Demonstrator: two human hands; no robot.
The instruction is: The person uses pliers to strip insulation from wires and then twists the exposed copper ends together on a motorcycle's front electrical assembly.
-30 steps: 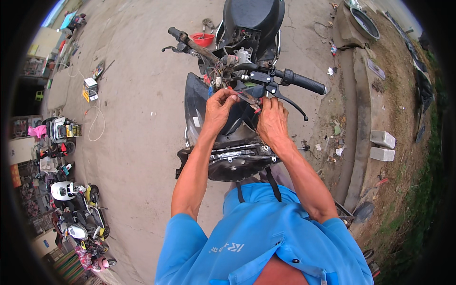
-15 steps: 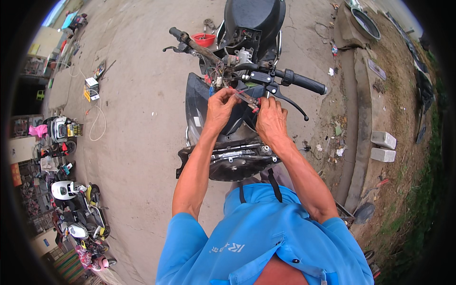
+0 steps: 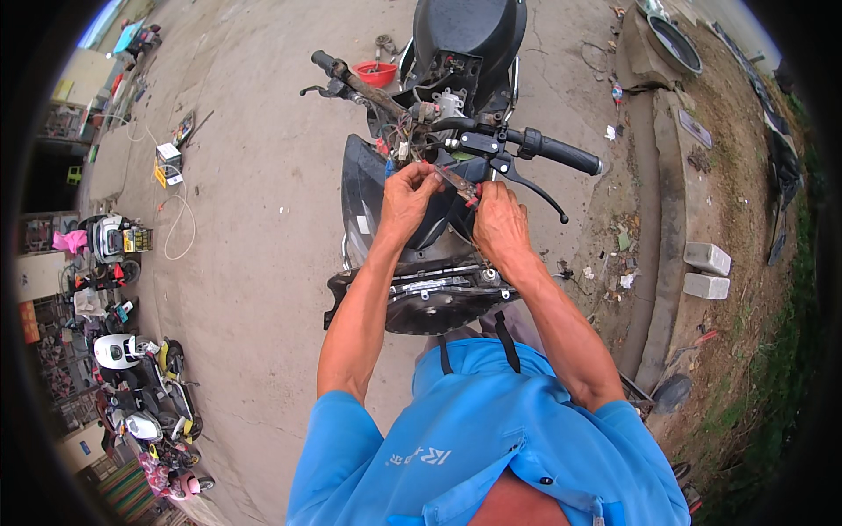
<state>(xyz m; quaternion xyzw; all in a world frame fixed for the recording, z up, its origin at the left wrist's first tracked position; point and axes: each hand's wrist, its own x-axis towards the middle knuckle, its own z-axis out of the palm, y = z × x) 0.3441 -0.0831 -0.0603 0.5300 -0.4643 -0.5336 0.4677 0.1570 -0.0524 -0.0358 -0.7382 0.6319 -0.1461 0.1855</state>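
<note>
Pliers (image 3: 458, 181) with red handles sit between the two hands, over the front of the stripped bike, their tip toward ten o'clock. The right hand (image 3: 502, 223) is clamped on the handle end; the left hand (image 3: 405, 203) has thumb and finger drawn together at the tip, though I cannot tell whether they pinch a thin wire or the tool itself. The hands are apart, linked only by the pliers. Little has changed over the last second: the right hand lies a touch nearer nine o'clock, while the left is almost where it was. That suggests fine handling at one spot rather than a reach elsewhere (whether the jaws are closed is too small to make out). From the hands, loose wires (image 3: 405, 149) bunch at about eleven o'clock, just beside the left fingertips, and a blue connector (image 3: 390, 167) hangs near ten. The seat (image 3: 469, 26) stands at twelve, a red bowl (image 3: 375, 74) at eleven, the black grip (image 3: 570, 154) between two and three, and the front panel (image 3: 425, 311) at six.
</note>
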